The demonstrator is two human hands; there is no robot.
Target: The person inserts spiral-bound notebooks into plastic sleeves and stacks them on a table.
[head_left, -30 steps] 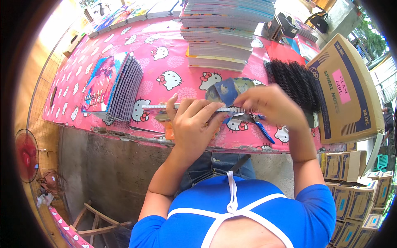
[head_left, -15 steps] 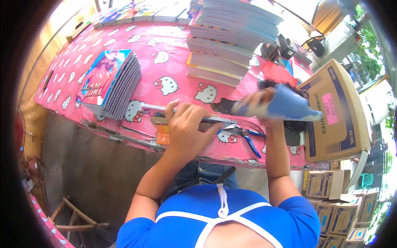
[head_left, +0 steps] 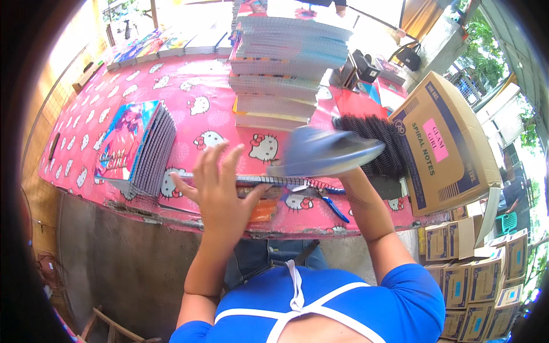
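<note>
My left hand is open with fingers spread, at the near side of a notebook held spine up near the table's front edge; the thumb reaches its edge. A black spiral coil runs along the spine and sticks out at the right end. My right hand, mostly hidden, holds a motion-smeared blue thing that looks like a slipper, just above the coil. Under the notebook is an orange block. Blue-handled pliers lie to the right of it.
Bound notebooks are stacked at left, a tall pile of page blocks stands at centre back. Black spiral coils lie beside a cardboard box at right. More boxes stand below. A wooden stool is at lower left.
My left hand has gone from gripping the notebook to spread fingers. My right hand has brought the blue slipper leftward over the notebook. The whole view has shifted slightly.
</note>
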